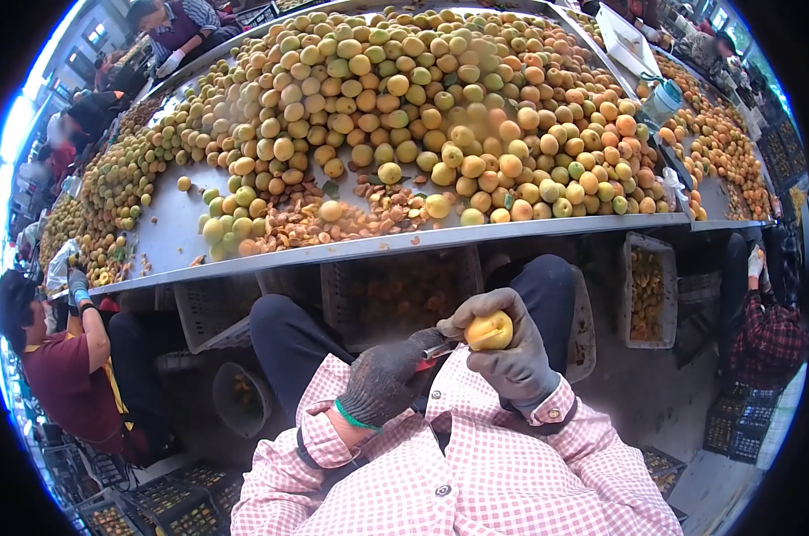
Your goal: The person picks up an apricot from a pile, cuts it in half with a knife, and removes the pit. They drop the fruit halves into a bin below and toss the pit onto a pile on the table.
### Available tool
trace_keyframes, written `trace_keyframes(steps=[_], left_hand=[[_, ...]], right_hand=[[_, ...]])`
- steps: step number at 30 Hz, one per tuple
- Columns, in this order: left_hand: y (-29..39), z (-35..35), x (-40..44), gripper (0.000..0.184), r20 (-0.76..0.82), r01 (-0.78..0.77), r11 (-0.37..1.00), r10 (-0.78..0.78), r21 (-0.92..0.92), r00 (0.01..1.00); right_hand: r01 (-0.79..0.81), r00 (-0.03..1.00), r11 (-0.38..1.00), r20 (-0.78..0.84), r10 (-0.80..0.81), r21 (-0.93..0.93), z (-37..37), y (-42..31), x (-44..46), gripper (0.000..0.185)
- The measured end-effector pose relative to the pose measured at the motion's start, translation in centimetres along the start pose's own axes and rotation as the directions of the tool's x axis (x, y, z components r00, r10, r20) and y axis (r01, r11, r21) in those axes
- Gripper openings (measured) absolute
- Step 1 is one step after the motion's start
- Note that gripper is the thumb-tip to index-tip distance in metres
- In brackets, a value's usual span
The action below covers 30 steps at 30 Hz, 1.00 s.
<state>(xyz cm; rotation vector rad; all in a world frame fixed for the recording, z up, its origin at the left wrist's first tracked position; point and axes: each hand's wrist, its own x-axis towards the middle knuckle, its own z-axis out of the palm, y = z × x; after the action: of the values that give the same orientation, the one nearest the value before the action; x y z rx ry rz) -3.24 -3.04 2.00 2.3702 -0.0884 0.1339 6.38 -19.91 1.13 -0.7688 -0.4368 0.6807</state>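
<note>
Both my hands are gloved and held over my lap. My right hand (511,353), in a grey glove at the right, pinches a yellow fruit (489,330) that shows a cut across its face. My left hand (385,380), in a dark knit glove with a green cuff, is closed around a small tool with a metal end (436,350), which points toward the fruit. Beyond my knees, a metal table (333,252) bears a large heap of yellow-orange fruits (360,98). Cut fruit pieces (333,223) lie near its front edge.
Crates (650,290) and a grey bucket (242,399) stand below the table. A person in a maroon shirt (69,384) sits at the left, another in plaid (766,344) at the right. A bottle (662,103) and a white tray (626,40) are at the back right.
</note>
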Motion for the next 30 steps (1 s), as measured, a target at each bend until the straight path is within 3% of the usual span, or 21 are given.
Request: trace_keyframes(steps=[2, 6, 8, 12, 14, 18, 21, 22, 24, 25, 27, 29, 30], left_hand=[[0.3, 0.4, 0.1, 0.040, 0.036, 0.090, 0.990, -0.087, -0.108, 0.996], [0.7, 0.6, 0.4, 0.029, -0.025, 0.043, 0.992, -0.047, -0.116, 0.999], [0.9, 0.6, 0.4, 0.028, -0.003, 0.104, 0.979, -0.107, -0.177, 0.994], [0.8, 0.4, 0.2, 0.038, 0.034, 0.101, 0.991, -0.098, -0.091, 0.995], [1.0, 0.4, 0.4, 0.040, 0.021, 0.080, 0.997, -0.080, -0.016, 0.997], [0.1, 1.2, 1.0, 0.035, 0.010, 0.035, 0.999, -0.035, 0.007, 0.999], [-0.4, 1.2, 2.4, 0.023, -0.026, 0.084, 0.991, -0.082, 0.105, 0.996], [-0.3, 1.2, 2.6, 0.023, -0.025, 0.083, 0.991, -0.081, 0.105, 0.996], [-0.1, 1.4, 3.1, 0.023, 0.007, 0.113, 0.988, -0.115, 0.109, 0.993], [-0.3, 2.0, 2.8, 0.023, -0.033, 0.022, 0.996, -0.019, 0.083, 0.999], [-0.3, 2.6, 2.6, 0.023, -0.068, 0.016, 0.999, -0.013, 0.037, 0.998], [-0.6, 3.0, 2.6, 0.024, -0.099, 0.007, 1.000, -0.008, -0.009, 0.995], [-0.8, 3.1, 2.5, 0.024, -0.052, 0.079, 0.997, -0.079, 0.008, 0.996]], right_hand=[[-0.019, 0.999, 0.998, -0.043, 0.022, 0.064, 0.0, 0.1, -0.2, 0.053], [0.010, 1.000, 0.995, -0.015, -0.008, 0.099, -0.3, 0.5, -0.3, 0.053], [-0.003, 1.000, 0.991, -0.019, 0.005, 0.135, -0.2, 0.4, -0.3, 0.052], [0.016, 1.000, 0.994, -0.009, -0.015, 0.109, 0.1, 0.3, -0.4, 0.052], [0.055, 0.998, 0.998, 0.007, -0.055, 0.003, 0.4, 0.2, -0.4, 0.052], [0.063, 0.998, 0.996, -0.013, -0.062, 0.060, 1.3, 0.6, -0.3, 0.053], [-0.119, 0.984, 0.983, -0.148, 0.099, -0.136, 1.8, -0.2, 0.5, 0.056], [0.032, 0.998, 0.933, -0.044, -0.051, -0.359, 0.7, 0.3, 1.1, 0.055], [0.036, 0.996, 0.966, -0.074, -0.057, -0.256, 0.0, 0.7, 0.9, 0.048], [0.036, 0.996, 0.966, -0.068, -0.055, -0.257, 0.2, 0.7, 1.0, 0.048], [0.071, 0.995, 0.951, -0.094, -0.045, 0.300, 1.1, 0.6, 1.3, 0.036], [0.080, 0.991, 0.941, -0.125, -0.040, 0.328, 1.4, 0.9, 1.5, 0.035], [0.087, 0.987, 0.930, -0.159, -0.031, 0.357, 1.4, 1.0, 1.4, 0.035]])
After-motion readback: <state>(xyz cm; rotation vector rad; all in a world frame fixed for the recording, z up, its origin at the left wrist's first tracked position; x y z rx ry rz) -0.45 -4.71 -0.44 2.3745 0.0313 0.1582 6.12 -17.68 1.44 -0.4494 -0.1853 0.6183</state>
